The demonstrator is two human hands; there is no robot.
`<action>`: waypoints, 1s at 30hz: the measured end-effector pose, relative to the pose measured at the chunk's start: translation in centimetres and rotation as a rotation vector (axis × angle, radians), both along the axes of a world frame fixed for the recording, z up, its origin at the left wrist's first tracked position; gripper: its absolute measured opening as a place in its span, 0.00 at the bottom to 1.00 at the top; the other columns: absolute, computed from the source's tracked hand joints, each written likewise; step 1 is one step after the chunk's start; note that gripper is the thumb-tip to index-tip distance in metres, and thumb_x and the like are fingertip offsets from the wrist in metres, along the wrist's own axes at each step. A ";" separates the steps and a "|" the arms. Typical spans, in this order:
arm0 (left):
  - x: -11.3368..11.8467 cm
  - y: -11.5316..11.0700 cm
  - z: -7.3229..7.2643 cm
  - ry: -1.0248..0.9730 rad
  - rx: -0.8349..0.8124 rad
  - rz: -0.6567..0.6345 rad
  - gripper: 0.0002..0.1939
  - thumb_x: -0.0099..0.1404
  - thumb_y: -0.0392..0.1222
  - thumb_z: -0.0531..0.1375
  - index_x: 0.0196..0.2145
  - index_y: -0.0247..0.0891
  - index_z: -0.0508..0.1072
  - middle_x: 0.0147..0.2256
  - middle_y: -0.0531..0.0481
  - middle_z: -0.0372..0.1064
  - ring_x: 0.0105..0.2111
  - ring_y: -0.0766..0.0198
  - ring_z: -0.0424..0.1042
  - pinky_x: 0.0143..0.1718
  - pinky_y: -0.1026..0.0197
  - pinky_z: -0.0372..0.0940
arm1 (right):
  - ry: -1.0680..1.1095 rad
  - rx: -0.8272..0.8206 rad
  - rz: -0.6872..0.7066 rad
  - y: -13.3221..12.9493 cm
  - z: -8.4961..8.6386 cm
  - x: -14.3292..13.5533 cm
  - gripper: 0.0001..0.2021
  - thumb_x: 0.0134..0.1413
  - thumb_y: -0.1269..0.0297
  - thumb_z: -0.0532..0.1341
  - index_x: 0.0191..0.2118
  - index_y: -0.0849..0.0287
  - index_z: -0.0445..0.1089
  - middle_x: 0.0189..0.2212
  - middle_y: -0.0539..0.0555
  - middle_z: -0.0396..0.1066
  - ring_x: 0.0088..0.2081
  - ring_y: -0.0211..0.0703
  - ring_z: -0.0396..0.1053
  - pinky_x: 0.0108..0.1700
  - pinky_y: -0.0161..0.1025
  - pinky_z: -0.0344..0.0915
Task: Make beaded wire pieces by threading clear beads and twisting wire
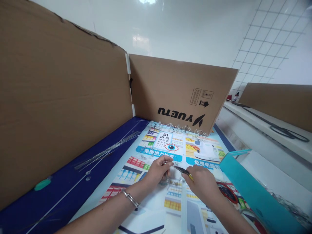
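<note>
Near the middle of the printed sheet (175,203), my left hand (159,169) is closed in a pinch on a small, thin wire piece (168,174), whose details are too fine to make out. My right hand (201,178) is wrapped round pliers (182,170) with dark jaws and yellow-black handles. The jaws point left, with their tip close to the left fingertips; whether they touch the wire cannot be made out. Small clear and wiry pieces (179,182) lie on the sheet just below the hands.
Cardboard panels stand at the left (60,97) and back (170,87). Thin wires (109,149) lie on the blue surface. Wiry pieces (185,127) line the back panel's foot. A turquoise box (258,191) with wiry bits and a red-rimmed round item (227,191) are at the right.
</note>
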State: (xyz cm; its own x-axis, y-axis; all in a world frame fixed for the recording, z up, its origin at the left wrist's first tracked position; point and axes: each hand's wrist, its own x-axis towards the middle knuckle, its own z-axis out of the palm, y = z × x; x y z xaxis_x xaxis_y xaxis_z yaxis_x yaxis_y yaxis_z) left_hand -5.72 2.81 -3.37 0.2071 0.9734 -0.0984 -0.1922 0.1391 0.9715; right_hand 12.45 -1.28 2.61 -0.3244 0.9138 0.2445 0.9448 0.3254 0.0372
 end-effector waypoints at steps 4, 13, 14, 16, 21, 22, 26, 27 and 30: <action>0.2 -0.3 0.1 -0.038 -0.004 0.014 0.18 0.54 0.51 0.59 0.40 0.39 0.66 0.16 0.58 0.61 0.12 0.76 0.53 0.14 0.72 0.47 | 0.031 -0.050 -0.039 0.2 -0.5 -0.1 0.12 0.55 0.55 0.51 0.30 0.55 0.67 0.26 0.53 0.70 0.27 0.43 0.66 0.25 0.36 0.45; 0.6 -0.9 0.5 -0.024 0.021 0.091 0.19 0.54 0.51 0.59 0.40 0.38 0.66 0.18 0.56 0.63 0.13 0.75 0.55 0.14 0.72 0.48 | 0.067 -0.086 -0.100 -0.3 -0.5 -0.6 0.15 0.56 0.52 0.49 0.28 0.55 0.65 0.24 0.52 0.70 0.24 0.41 0.66 0.23 0.35 0.40; 0.6 -0.9 0.6 -0.017 0.027 0.095 0.19 0.54 0.51 0.59 0.40 0.38 0.66 0.18 0.56 0.63 0.12 0.75 0.55 0.14 0.72 0.48 | 0.069 -0.082 -0.110 -0.3 -0.5 -0.8 0.16 0.56 0.52 0.49 0.28 0.55 0.65 0.24 0.52 0.70 0.24 0.41 0.66 0.23 0.35 0.40; 0.7 -0.9 0.7 -0.013 0.041 0.108 0.18 0.55 0.50 0.59 0.39 0.37 0.66 0.18 0.56 0.63 0.12 0.75 0.54 0.14 0.72 0.48 | 0.073 -0.081 -0.130 -0.3 -0.5 -1.0 0.16 0.57 0.52 0.48 0.28 0.55 0.65 0.24 0.53 0.71 0.25 0.41 0.67 0.23 0.35 0.40; 0.9 -1.4 0.8 -0.057 0.049 0.140 0.18 0.55 0.50 0.58 0.40 0.36 0.67 0.18 0.55 0.63 0.12 0.76 0.53 0.13 0.73 0.46 | 0.066 -0.136 -0.204 -0.5 -0.6 -1.9 0.17 0.57 0.51 0.46 0.29 0.55 0.66 0.26 0.52 0.70 0.26 0.41 0.67 0.23 0.35 0.41; 1.0 -1.5 0.8 -0.063 0.054 0.153 0.19 0.55 0.51 0.58 0.40 0.36 0.67 0.18 0.55 0.63 0.12 0.76 0.53 0.13 0.73 0.46 | 0.062 -0.135 -0.213 -0.6 -0.7 -2.0 0.17 0.57 0.51 0.46 0.30 0.55 0.66 0.26 0.52 0.70 0.26 0.41 0.67 0.23 0.35 0.41; 1.2 -1.8 0.9 -0.070 0.064 0.199 0.19 0.55 0.51 0.58 0.41 0.36 0.67 0.18 0.55 0.63 0.12 0.76 0.54 0.13 0.73 0.47 | 0.054 -0.096 -0.238 -1.3 -0.7 -2.2 0.17 0.58 0.51 0.46 0.31 0.55 0.65 0.28 0.51 0.70 0.29 0.41 0.66 0.25 0.35 0.43; 1.2 -1.9 1.0 -0.073 0.062 0.206 0.19 0.55 0.51 0.58 0.41 0.37 0.68 0.18 0.56 0.63 0.13 0.75 0.55 0.14 0.73 0.48 | 0.056 -0.092 -0.246 -1.5 -0.8 -2.2 0.17 0.58 0.51 0.46 0.31 0.55 0.65 0.28 0.51 0.69 0.29 0.41 0.66 0.25 0.35 0.43; 1.2 -1.9 1.2 -0.081 0.053 0.223 0.19 0.53 0.50 0.59 0.39 0.37 0.68 0.17 0.56 0.63 0.13 0.74 0.57 0.14 0.72 0.50 | 0.059 -0.090 -0.264 -2.0 -0.9 -2.2 0.17 0.58 0.52 0.46 0.31 0.55 0.65 0.28 0.52 0.69 0.29 0.40 0.65 0.26 0.35 0.42</action>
